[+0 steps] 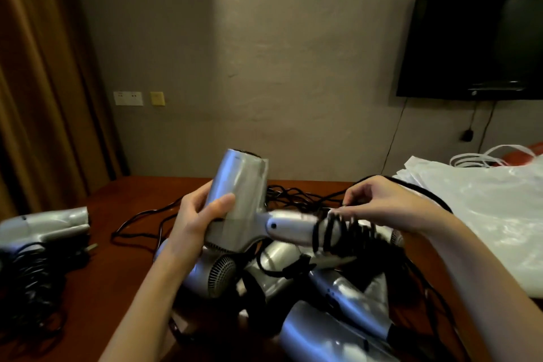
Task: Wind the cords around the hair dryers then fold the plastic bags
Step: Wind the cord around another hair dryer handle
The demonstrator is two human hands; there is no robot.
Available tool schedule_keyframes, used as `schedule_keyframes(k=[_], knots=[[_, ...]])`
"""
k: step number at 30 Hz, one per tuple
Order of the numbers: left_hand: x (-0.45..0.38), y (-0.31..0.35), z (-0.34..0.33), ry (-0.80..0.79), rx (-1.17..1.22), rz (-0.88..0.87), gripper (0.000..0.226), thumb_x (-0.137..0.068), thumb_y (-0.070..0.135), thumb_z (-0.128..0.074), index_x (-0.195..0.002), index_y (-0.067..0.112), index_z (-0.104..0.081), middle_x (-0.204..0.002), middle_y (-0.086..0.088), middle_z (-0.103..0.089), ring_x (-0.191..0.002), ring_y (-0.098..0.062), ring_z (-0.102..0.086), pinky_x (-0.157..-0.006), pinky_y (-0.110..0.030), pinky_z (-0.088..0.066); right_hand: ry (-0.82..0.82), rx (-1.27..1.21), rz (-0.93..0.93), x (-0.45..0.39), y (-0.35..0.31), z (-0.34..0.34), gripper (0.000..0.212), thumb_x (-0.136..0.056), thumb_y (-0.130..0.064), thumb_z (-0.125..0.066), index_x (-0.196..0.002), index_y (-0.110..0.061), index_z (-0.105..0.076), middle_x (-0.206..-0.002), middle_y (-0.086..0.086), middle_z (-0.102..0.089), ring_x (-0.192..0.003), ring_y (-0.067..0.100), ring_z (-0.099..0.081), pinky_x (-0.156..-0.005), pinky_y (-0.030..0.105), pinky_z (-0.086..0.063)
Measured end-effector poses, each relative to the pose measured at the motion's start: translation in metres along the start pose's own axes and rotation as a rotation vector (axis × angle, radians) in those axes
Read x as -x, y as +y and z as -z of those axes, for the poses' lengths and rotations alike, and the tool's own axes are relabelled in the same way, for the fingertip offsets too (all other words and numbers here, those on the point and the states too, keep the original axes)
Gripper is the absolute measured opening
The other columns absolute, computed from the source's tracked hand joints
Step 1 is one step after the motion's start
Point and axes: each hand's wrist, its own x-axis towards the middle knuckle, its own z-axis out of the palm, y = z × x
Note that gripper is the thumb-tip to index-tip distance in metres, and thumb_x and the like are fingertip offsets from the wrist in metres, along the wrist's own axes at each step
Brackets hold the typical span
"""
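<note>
My left hand point(196, 219) grips the barrel of a silver hair dryer point(241, 185), held above the table with its nozzle up and its handle pointing right. Black cord point(335, 233) is coiled in several turns around that handle. My right hand point(382, 203) pinches the cord just above the coils, and the loose length loops over my right wrist. Under my hands lies a pile of silver hair dryers point(329, 303) with tangled black cords. Another hair dryer point(44, 225) rests at the left, its cord bunched beneath it. White plastic bags point(482, 214) lie at the right.
The dark wooden table point(117, 273) meets a grey wall. Loose cords point(296, 195) sprawl across the table's far side. A black TV point(476, 38) hangs at the upper right, brown curtains point(32, 67) at the left, wall sockets point(128, 98) between.
</note>
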Motion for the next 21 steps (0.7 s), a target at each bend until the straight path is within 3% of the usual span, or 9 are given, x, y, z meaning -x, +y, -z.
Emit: schedule_keyframes(k=[2, 5, 9, 11, 14, 17, 21], knots=[[0.002, 0.004, -0.003, -0.035, -0.066, -0.056, 0.046, -0.055, 0.048, -0.068, -0.092, 0.021, -0.07, -0.074, 0.009, -0.069, -0.067, -0.003, -0.063, -0.055, -0.016, -0.047, 0.013, 0.059, 0.03, 0.003, -0.004, 0.001, 0.027, -0.077, -0.032, -0.076, -0.063, -0.011, -0.067, -0.053, 0.0, -0.045, -0.047, 0.006, -0.036, -0.047, 0.016, -0.027], [0.003, 0.002, -0.01, 0.028, -0.159, -0.116, 0.062, -0.055, 0.051, -0.068, -0.108, 0.019, -0.066, -0.084, 0.013, -0.072, -0.075, -0.001, -0.066, -0.061, -0.013, -0.048, 0.057, -0.049, 0.051, 0.008, -0.007, 0.002, 0.029, -0.085, -0.03, -0.068, -0.073, -0.003, -0.068, -0.063, 0.009, -0.049, -0.055, 0.016, -0.039, -0.051, 0.024, -0.029], [0.002, -0.004, -0.007, 0.145, -0.249, -0.135, 0.09, -0.055, 0.06, -0.069, -0.133, 0.015, -0.058, -0.114, -0.002, -0.068, -0.1, -0.013, -0.067, -0.077, -0.031, -0.057, 0.082, -0.119, 0.036, 0.011, -0.015, 0.001, 0.028, -0.096, -0.016, -0.053, -0.093, 0.009, -0.064, -0.065, 0.005, -0.051, -0.044, 0.005, -0.039, -0.042, 0.014, -0.029], [0.003, -0.004, -0.004, 0.182, -0.276, -0.141, 0.088, -0.058, 0.062, -0.068, -0.134, 0.018, -0.058, -0.118, -0.001, -0.067, -0.103, -0.015, -0.066, -0.083, -0.04, -0.057, 0.041, -0.225, -0.014, 0.014, -0.02, 0.001, 0.023, -0.099, -0.012, -0.047, -0.101, 0.003, -0.065, -0.064, 0.003, -0.056, -0.044, 0.006, -0.042, -0.04, 0.012, -0.032], [0.004, -0.001, -0.004, 0.23, -0.304, -0.159, 0.083, -0.059, 0.063, -0.067, -0.132, 0.024, -0.057, -0.117, 0.006, -0.066, -0.1, -0.006, -0.065, -0.08, -0.031, -0.058, -0.017, -0.246, -0.052, 0.018, -0.027, 0.0, 0.02, -0.102, -0.01, -0.037, -0.108, -0.008, -0.057, -0.061, 0.009, -0.062, -0.045, 0.014, -0.047, -0.044, 0.022, -0.036], [0.004, 0.0, -0.006, 0.266, -0.331, -0.183, 0.079, -0.058, 0.065, -0.066, -0.129, 0.033, -0.052, -0.117, 0.015, -0.063, -0.1, 0.0, -0.064, -0.077, -0.021, -0.057, 0.001, -0.103, -0.063, 0.018, -0.027, 0.0, 0.018, -0.101, -0.007, -0.034, -0.106, -0.007, -0.051, -0.062, 0.009, -0.066, -0.043, 0.016, -0.053, -0.049, 0.029, -0.04], [0.005, -0.005, -0.009, 0.335, -0.361, -0.199, 0.082, -0.06, 0.067, -0.065, -0.133, 0.03, -0.053, -0.12, 0.005, -0.064, -0.106, -0.009, -0.063, -0.082, -0.029, -0.056, -0.007, -0.084, -0.04, 0.022, -0.025, 0.005, 0.014, -0.101, -0.005, -0.034, -0.102, -0.004, -0.049, -0.069, 0.012, -0.07, -0.043, 0.017, -0.053, -0.041, 0.023, -0.038]])
